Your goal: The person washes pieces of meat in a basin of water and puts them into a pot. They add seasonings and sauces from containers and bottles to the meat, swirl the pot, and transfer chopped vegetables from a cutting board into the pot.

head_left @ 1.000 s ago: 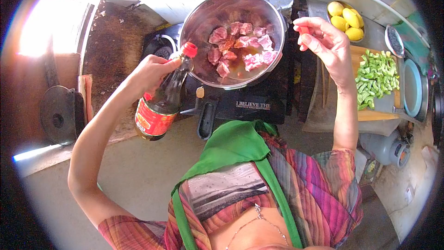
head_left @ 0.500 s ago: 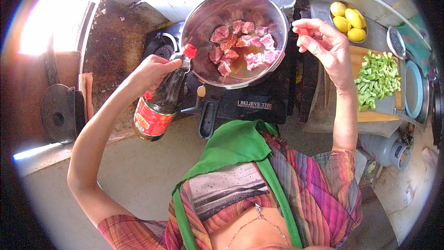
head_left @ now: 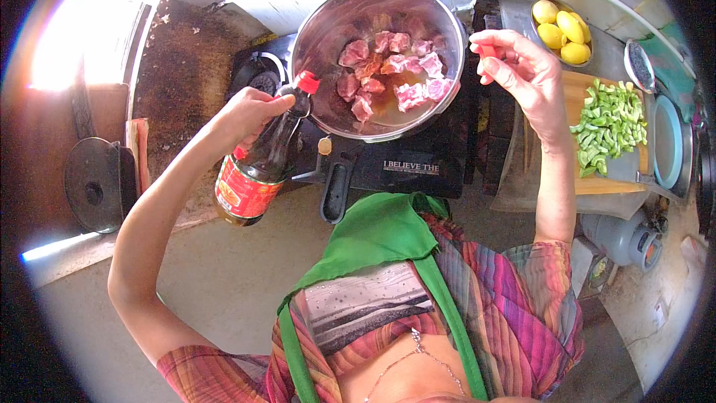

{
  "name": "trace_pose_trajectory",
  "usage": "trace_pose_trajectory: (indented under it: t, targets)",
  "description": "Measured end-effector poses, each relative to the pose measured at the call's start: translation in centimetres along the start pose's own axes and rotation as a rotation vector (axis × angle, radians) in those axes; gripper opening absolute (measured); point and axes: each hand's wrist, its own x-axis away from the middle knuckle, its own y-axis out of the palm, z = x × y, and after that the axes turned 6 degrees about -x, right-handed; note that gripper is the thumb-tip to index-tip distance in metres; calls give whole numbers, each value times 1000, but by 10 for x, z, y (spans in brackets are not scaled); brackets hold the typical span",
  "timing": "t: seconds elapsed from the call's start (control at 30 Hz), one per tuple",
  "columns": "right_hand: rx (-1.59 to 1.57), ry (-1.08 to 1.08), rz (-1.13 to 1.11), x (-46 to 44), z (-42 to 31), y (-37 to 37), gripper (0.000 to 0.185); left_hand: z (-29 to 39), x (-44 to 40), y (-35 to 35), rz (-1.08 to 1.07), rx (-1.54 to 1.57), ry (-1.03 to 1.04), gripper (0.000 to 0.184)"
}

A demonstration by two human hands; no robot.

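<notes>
My left hand is wrapped around the neck of a soy sauce bottle with a red label. The bottle leans toward the pot, its red-topped mouth at the left rim. Between the thumb and fingers of my right hand is a small red bottle cap, held up just beyond the right rim. Inside the steel pot lie several chunks of raw meat, some stained brown, with a little brownish liquid at the bottom.
To the right, chopped green peppers lie on a wooden cutting board beside a knife. Behind it sit a bowl of yellow potatoes and a small dish. A pan lid leans at the left; a gas cylinder stands low right.
The bottle in my left hand has tipped slightly further toward the pot. My right hand stays almost in place with the cap.
</notes>
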Motion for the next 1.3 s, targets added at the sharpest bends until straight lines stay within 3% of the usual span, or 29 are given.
trace_pose_trajectory:
  t: [0.07,0.6,0.7,0.77,1.0,1.17,1.27,1.3]
  targets:
    - [-6,-15,1,0,1,0,21,-2,-2,0,11,5,13,39]
    - [-12,-8,23,2,0,10,21,-8,-4,-2,-14,-29,-6,39]
    - [-16,-10,21,2,0,12,21,-4,-1,0,16,-73,-23,39]
    - [-39,-9,15,3,-1,13,22,-1,3,2,31,-89,7,49]
    - [-35,-12,12,5,-1,17,22,-7,3,4,23,-46,1,48]
    - [-106,-17,14,4,-3,21,25,-14,18,17,69,94,146,36]
    - [-239,-51,30,0,-5,29,27,-15,32,27,116,152,210,34]
    - [-255,-64,22,-1,-2,29,28,-18,36,27,136,137,238,40]
